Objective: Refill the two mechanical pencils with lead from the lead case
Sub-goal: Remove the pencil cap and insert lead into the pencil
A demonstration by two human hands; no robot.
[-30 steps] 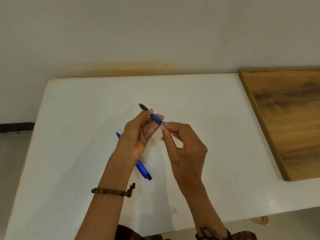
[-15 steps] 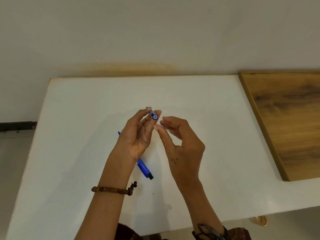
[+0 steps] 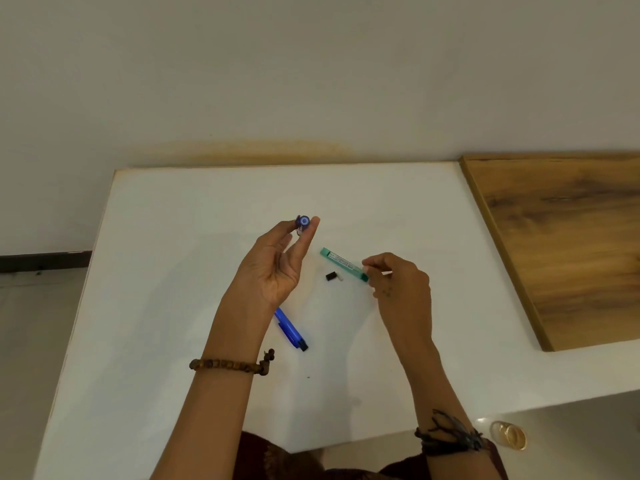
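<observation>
1. Left hand (image 3: 273, 268) holds one blue mechanical pencil (image 3: 303, 222) upright, open end toward the camera; fingers pinching the barrel near the top.
2. Its removed cap (image 3: 333, 276) lies on the white worktop (image 3: 180, 271), just beside the lead case.
3. Right hand (image 3: 398, 282) pinches the near end of the green lead case (image 3: 343, 264); cannot tell if it is lifted or resting on the worktop.
4. Second blue pencil (image 3: 291, 330) lies on the worktop, partly under the left wrist, cap apparently on.
5. Progress: early. First pencil opened; no lead visibly loaded. Left: load lead, recap, repeat for second pencil.
</observation>
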